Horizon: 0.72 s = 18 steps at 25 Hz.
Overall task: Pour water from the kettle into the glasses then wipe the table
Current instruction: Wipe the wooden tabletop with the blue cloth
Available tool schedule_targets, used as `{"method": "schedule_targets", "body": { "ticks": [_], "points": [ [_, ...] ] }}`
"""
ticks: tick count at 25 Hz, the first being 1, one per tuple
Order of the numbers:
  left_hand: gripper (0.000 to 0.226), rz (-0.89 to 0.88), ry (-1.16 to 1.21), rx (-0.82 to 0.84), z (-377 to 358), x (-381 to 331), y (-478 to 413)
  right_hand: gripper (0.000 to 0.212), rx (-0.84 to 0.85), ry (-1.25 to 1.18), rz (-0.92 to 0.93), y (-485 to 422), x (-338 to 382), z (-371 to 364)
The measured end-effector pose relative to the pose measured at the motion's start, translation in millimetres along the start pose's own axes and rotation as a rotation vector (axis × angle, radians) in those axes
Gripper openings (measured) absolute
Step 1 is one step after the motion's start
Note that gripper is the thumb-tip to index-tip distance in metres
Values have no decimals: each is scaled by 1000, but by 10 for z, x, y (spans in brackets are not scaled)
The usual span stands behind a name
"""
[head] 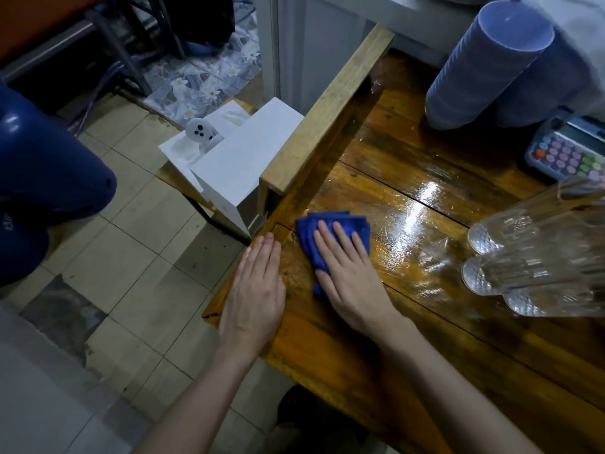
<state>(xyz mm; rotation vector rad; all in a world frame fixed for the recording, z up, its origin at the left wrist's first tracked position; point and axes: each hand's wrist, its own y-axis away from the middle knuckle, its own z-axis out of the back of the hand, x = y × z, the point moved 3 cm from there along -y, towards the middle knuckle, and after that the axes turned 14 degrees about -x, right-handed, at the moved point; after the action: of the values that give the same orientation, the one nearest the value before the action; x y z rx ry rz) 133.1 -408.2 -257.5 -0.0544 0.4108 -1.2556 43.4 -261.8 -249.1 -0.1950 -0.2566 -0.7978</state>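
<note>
A folded blue cloth (330, 226) lies on the wet wooden table (409, 371) near its left edge. My right hand (348, 270) presses flat on the cloth, fingers spread over it. Beside it, my left hand (255, 290) rests flat on the table's left edge with fingers together, holding nothing. Three clear cut glasses (523, 257) stand at the right edge of the view. A film of water (415, 217) shines on the boards between the cloth and the glasses. No kettle is in view.
Two stacks of blue cups (484, 67) stand at the back right, with a calculator (569, 149) beside them. A raised wooden rail (327, 109) runs along the table's left side. White boxes (235, 165) sit on a low stand beyond it. A large blue container (39, 165) stands on the tiled floor.
</note>
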Motion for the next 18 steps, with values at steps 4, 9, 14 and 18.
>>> {"method": "schedule_targets", "body": {
  "ticks": [4, 9, 14, 18],
  "points": [
    [53, 13, 29, -3, 9, -13, 2, 62, -70, 38, -170, 753, -382, 138],
    [52, -21, 25, -21, -1, -5, 11, 63, -215, 86, -445, 427, -589, 145],
    [52, -27, 18, -39, 14, -15, 7, 62, -186, 75, -332, -150, 1, -79],
    [52, -67, 6, -25, -17, 11, 24, 62, -143, 47, -148, 312, 450, -153]
  ]
}}
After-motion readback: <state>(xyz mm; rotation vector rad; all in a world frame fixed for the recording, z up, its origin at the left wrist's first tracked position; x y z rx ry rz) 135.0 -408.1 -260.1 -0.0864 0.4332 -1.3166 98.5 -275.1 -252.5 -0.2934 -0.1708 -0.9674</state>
